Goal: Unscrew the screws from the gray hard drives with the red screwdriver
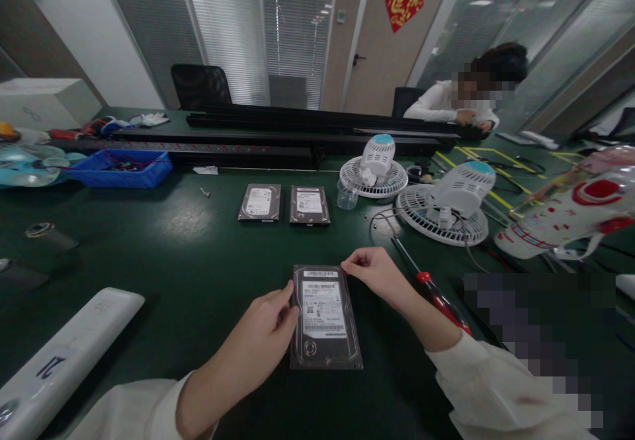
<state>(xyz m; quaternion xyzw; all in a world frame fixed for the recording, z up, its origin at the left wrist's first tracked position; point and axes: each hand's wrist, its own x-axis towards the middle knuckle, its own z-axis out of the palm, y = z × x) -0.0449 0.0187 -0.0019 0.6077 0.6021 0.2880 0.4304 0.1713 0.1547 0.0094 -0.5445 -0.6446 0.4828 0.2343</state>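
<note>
White sleeves at the near edge lead up to both hands, which meet at a hard drive (325,317) lying flat, label up, on the dark green table (188,255), near and just right of centre. The left hand (265,324) rests against the drive's left edge, fingers curled and thumb touching the casing beside the label. The right hand (374,269) sits at the drive's far right corner, fingertips pinched together on that corner; whether something tiny is held between them cannot be told. Neither hand lifts the drive.

Across the far side runs a long black rail (278,137), spanning most of the table's width. A white slab-shaped device (64,354) marked with a number lies near left, angled toward the camera. On the right, a white desk fan (444,212) lies face down with its blue-capped motor up, and a second fan (374,169) lies the same way just beyond it. At the right edge rests a white toy with red markings (570,212). A blue tray (122,167) of small parts stands far left.

Two more hard drives (284,203) lie side by side, beyond the handled one and well apart from it. A red-handled screwdriver (431,291) lies just right of the right forearm, tip pointing far. A small clear cup (346,195) stands beside the farther fan. Another person in white sits at the far right, hands together.
</note>
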